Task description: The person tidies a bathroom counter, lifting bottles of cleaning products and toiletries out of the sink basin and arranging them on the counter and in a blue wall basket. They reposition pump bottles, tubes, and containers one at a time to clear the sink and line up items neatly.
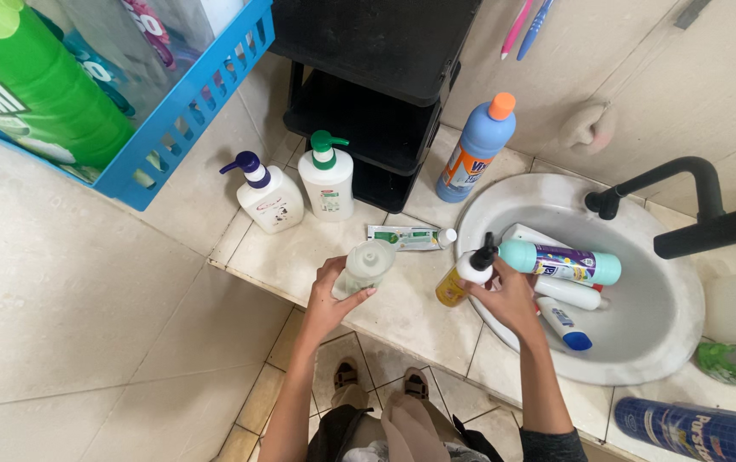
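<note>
The left hand (331,295) wraps a pale, cloudy-green jar (365,267), fingers closed round its lower body, and holds it upright just above the tiled surface (299,252) at the front edge. It looks like light, thin plastic, stiff enough for a side grip but likely slippery if wet — the body below the ribbed lid seems the safest place to hold.

The right hand (505,295) is clamped on a small amber pump bottle (462,278) with a white collar and black pump head, held tilted at the rim of the white sink (659,359). Its neck is narrow and the pump could turn or press, so the body is probably the better hold; it looks light.

In the sink lie a teal bottle (560,261) with a purple label, on its side, and under it a white tube (563,322) with a blue cap.

On the surface behind the jar a white-and-green toothpaste tube (409,237) lies flat. Further back stand two white pump bottles — one with a purple pump (267,195), one with a green pump (327,178) — and a tall blue bottle (477,147) with an orange cap and an orange-and-white label. A blue basket (188,111) on the left holds a large green bottle (34,85). A black tap (685,201) reaches over the sink; a black shelf (376,77) stands behind.
</note>
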Demonstrator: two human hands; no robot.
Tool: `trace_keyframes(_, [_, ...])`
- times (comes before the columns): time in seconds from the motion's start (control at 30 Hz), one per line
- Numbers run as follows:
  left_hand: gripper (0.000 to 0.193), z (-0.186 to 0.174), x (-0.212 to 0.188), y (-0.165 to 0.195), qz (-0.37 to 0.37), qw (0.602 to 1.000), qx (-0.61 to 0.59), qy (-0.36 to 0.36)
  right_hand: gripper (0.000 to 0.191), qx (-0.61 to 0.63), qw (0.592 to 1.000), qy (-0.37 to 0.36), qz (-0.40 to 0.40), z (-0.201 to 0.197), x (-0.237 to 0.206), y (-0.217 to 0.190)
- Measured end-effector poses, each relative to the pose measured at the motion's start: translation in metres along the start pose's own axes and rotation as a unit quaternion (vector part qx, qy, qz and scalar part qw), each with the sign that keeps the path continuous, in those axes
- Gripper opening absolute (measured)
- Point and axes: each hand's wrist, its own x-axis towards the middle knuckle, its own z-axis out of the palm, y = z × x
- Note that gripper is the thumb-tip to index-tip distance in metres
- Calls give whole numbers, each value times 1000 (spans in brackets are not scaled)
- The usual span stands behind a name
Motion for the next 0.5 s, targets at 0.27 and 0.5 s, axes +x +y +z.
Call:
trace_keyframes(0.27, [60,4,-1,3,2,1000,16,1,72,37,996,12,-81,29,11,-12])
trace_keyframes(0.5, [62,13,-2,12,23,998,37,-49,98,61,994,-27,-85,24,5,-24])
